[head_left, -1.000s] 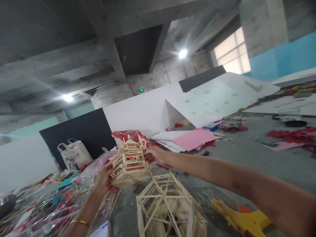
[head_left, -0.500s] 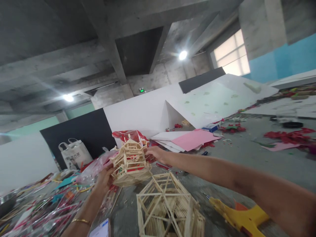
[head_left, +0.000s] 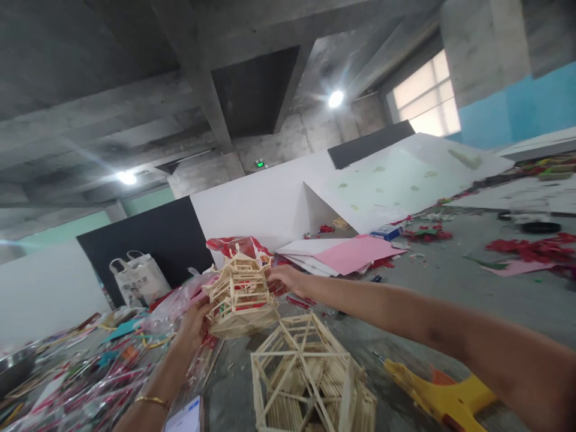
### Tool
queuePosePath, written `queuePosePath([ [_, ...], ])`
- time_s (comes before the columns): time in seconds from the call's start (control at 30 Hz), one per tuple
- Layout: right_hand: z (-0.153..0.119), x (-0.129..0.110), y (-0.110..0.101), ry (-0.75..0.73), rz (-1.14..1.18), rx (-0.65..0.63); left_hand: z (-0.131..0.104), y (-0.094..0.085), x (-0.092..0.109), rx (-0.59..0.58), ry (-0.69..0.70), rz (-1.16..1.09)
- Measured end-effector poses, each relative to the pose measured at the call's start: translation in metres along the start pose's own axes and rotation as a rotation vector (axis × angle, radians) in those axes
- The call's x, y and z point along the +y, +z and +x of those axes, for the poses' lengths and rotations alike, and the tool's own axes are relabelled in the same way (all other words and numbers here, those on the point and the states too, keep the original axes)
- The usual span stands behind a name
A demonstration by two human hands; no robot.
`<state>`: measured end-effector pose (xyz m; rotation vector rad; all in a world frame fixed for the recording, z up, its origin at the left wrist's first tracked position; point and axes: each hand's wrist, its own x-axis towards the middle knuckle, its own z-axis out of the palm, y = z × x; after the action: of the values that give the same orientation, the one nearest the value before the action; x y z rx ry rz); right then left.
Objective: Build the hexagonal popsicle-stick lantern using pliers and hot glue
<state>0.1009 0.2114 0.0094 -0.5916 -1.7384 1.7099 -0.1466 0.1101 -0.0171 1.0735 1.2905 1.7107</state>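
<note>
Between my two hands is a small pagoda model [head_left: 243, 294] made of thin wooden sticks, with a tiered roof and a flat base. My left hand [head_left: 197, 319] grips its left side, fingers partly hidden behind the sticks. On the opposite side, my right hand [head_left: 284, 279] is closed at the model's right edge. Nearer to me stands a larger stick frame [head_left: 310, 372], many-sided with crossed sticks on top. A yellow glue gun [head_left: 445, 390] lies right of that frame, below my right forearm.
Sticks, plastic wrappers and coloured scraps [head_left: 90, 384] cover the left side. A phone [head_left: 183, 417] lies near the front. Pink paper [head_left: 355, 254] and white sheets are behind the pagoda. A cloth bag [head_left: 139, 279] leans on a black board. Red scraps [head_left: 531, 247] lie at the right.
The view has shifted very slightly. Both hands stay at the sides of the pagoda model, which looks almost unmoved.
</note>
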Motion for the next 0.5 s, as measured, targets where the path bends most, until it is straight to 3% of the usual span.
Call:
queuePosePath([
  [0.33,0.0001,0.0025,-0.0017,0.006,0.001,-0.005,-0.0016,-0.0013,-0.0038,0.115,-0.017,0.008],
  [0.5,-0.0048,0.002,0.0001,0.013,0.012,0.007,-0.0032,-0.0023,-0.0062,0.071,-0.018,-0.011],
])
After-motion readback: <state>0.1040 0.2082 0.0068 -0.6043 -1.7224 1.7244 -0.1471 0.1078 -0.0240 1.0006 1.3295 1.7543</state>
